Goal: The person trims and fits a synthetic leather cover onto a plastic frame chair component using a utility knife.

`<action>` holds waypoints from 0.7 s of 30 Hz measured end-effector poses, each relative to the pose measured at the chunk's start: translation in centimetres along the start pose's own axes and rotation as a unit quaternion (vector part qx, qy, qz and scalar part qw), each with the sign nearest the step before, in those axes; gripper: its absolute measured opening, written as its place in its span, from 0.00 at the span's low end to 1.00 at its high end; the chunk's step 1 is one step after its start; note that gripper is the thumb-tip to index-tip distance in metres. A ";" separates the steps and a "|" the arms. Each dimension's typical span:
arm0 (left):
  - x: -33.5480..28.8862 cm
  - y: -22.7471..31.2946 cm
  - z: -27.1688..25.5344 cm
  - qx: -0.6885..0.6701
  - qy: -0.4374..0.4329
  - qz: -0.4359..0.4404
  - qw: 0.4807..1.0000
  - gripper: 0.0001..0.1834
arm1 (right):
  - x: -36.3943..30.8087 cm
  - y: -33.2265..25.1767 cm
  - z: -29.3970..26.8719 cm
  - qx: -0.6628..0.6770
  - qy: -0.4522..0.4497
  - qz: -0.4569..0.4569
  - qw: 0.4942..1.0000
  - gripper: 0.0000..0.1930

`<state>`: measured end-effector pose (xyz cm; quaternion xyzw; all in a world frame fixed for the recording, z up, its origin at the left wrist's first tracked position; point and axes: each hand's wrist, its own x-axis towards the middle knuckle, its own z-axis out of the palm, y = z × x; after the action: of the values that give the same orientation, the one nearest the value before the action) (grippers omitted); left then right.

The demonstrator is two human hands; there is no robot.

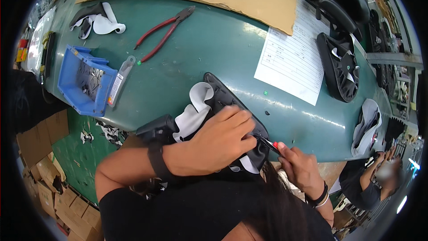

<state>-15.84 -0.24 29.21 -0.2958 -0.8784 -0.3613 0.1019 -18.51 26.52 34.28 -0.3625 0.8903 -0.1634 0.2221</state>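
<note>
A black armrest-like part with a plastic underside lies at the table's near edge, close to my body. Loose white-backed black fabric folds out from its left side. My left hand is closed over the part, its fingers curled and slightly blurred, pinching the fabric at the rim. In my right hand is a slim metal tool with a red handle. Its tip meets the part beside my left fingertips; the exact kind of tool is partly hidden by my fingers.
Red-handled cutting pliers, a box cutter and a blue bin of small bits lie left on the green table. Printed paper, cardboard and another black part lie beyond. A co-worker sits right.
</note>
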 end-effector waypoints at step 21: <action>1.4 -2.3 -4.7 -0.512 0.112 -0.257 0.812 0.10 | -0.9 -0.7 0.4 0.148 0.022 0.060 0.987 0.27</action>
<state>-18.50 -4.13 31.82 -0.0266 -0.5929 -0.8024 -0.0628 -17.37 26.63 34.49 -0.2682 0.8811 -0.2876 0.2628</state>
